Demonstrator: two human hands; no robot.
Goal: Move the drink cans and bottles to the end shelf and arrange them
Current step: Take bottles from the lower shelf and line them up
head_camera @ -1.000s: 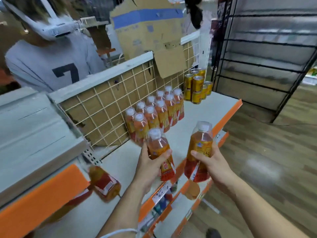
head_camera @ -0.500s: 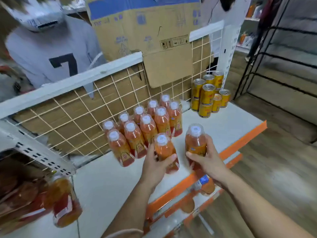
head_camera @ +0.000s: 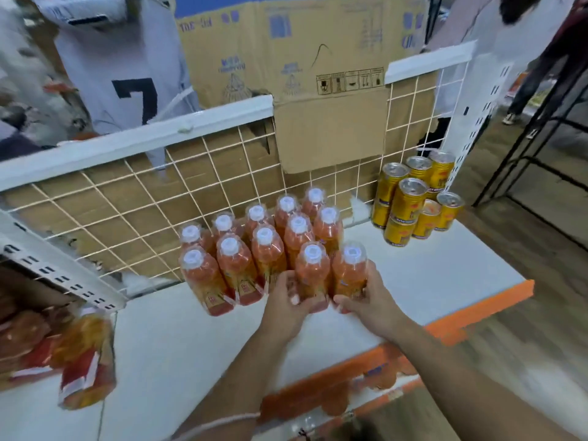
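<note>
Shelf (head_camera: 429, 275): white, with an orange near edge.
Bottle rows (head_camera: 264, 246): upright, far side, against the wire grid.
Cans (head_camera: 410, 202): stacked, far right.
Left hand (head_camera: 286, 300): grips the left bottle (head_camera: 313, 275), near the rows.
Right hand (head_camera: 369, 300): grips the right bottle (head_camera: 350, 272), touching its neighbour.

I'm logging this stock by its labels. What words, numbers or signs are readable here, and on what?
"7": on the grey shirt of someone behind the shelf.
Cardboard box: blue print and handling symbols, too blurred to read.
Bottles: labels too blurred to read.
Cans: labels too blurred to read.
</note>
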